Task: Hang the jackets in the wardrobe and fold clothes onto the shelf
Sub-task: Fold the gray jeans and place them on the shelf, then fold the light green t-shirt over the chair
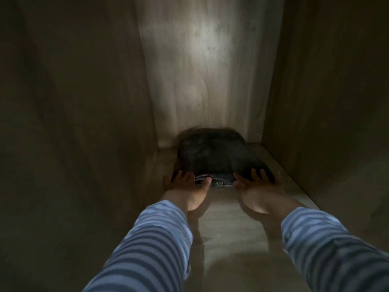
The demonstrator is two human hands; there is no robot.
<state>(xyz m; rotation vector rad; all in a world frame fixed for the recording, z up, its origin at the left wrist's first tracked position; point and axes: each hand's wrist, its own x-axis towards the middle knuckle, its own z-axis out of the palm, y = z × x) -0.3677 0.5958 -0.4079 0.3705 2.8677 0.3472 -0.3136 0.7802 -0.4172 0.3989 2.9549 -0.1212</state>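
Head cam is the only view here, so this is all from looking down into the wardrobe compartment, which is pretty dim apart from a light patch on the back panel (202, 66)

Both arms in striped sleeves (151, 239) reach in over the shelf (227, 234). A pile of folded dark clothes (214, 154) sits at the far end of that shelf, right up against the back panel and closer to the left wall than the right. Looks like denim at the near edge, where a few layers show, but it's blurry so I wouldn't swear to it

Left hand (187, 186) is at the pile's near left corner, fingers spread and laid against the fabric. Right hand (254, 186) is at the near right corner, fingers also splayed out over the top edge. Neither hand seems to be pinching or gripping anything; to me both look flat and pressing, like they're nudging or squaring the pile, though the motion blur makes the fingertips hard to read

As for progress: at least one folded item is on the shelf, so that part of the job is underway. No jackets, hangers or rail in view, so I can't tell whether the hanging part is done or how many clothes are left outside. My guess is the current step is nearly finished and the hands just need to let go and pull back out
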